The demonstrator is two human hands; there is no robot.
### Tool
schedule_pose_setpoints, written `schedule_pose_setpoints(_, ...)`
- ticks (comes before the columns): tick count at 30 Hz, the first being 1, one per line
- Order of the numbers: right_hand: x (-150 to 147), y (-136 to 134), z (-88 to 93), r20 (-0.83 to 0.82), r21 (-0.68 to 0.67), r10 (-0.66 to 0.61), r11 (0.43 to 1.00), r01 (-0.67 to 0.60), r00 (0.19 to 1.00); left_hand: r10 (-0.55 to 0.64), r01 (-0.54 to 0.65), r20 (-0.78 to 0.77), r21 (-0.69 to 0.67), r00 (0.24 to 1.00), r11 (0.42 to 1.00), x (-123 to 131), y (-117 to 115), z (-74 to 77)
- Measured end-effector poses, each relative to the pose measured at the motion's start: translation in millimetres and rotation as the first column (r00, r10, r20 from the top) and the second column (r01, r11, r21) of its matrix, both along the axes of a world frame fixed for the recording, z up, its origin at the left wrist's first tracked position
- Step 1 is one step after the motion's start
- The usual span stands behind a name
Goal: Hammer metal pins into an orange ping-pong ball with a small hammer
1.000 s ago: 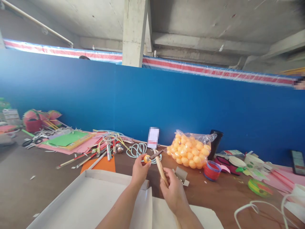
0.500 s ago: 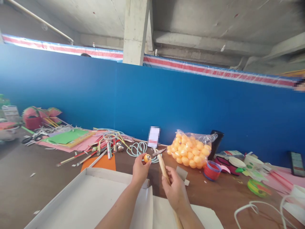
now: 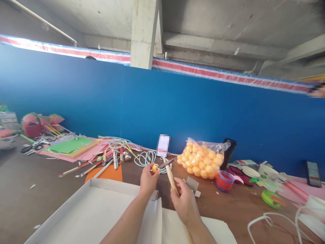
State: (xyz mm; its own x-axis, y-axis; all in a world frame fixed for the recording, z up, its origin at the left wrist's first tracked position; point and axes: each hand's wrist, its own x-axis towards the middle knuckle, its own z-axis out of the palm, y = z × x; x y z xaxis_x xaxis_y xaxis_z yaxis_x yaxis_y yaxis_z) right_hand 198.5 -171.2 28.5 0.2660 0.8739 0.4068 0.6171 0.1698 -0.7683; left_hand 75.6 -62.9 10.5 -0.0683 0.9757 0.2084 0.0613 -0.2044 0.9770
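Observation:
An orange ping-pong ball [image 3: 155, 168] with a dark and silvery patch on it is pinched in the fingers of my left hand [image 3: 148, 182]. My right hand [image 3: 185, 199] wraps round the wooden handle of a hammer [image 3: 171, 176]. The hammer's metal head is up, close to the right of the ball; whether the two touch I cannot tell. Behind the hammer lies a coil of pale blue cord [image 3: 146, 158]. A clear bag of orange ping-pong balls [image 3: 200, 159] stands to the right of the hammer head.
A shallow white box [image 3: 106, 206] lies under my left forearm. Coloured paper [image 3: 69, 146], scissors [image 3: 33, 147] and sticks spread to the left. Red tape rolls [image 3: 224, 181], a green tape roll [image 3: 273, 199], a white cable [image 3: 264, 217] and a phone [image 3: 313, 173] are rightward. A blue partition [image 3: 177, 101] rises behind.
The hammer head has tilted slightly, and both hands sit a little further left in view. The whole scene has also shifted slightly left. Both grips stay the same.

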Motion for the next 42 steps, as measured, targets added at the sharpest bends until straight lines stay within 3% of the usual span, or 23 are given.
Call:
schedule_pose_setpoints(22,-4.4,-1.0,3.0,0.013,-0.013,-0.045,0.999,0.045,0.999,0.036,-0.035,-0.07,0.01,0.997,0.999,1.4,2.0,-2.9)
schedule_pose_setpoints(28,3.8,6.6,-11.0,-0.033,-0.106,-0.041,0.994,0.037,0.999,0.111,-0.111,-0.008,0.021,0.994,0.994,0.1,-0.2,-1.6)
schedule_pose_setpoints(32,11.3,13.2,-27.0,-0.114,-0.237,0.016,0.971,-0.043,0.993,0.144,-0.147,0.055,0.057,0.988,0.988,2.9,-5.4,0.4)
schedule_pose_setpoints(42,13.9,20.2,-24.9,0.141,-0.249,0.029,0.969,0.007,0.99,0.029,-0.047,0.097,0.187,0.995,0.981,22.7,-15.7,-7.3)
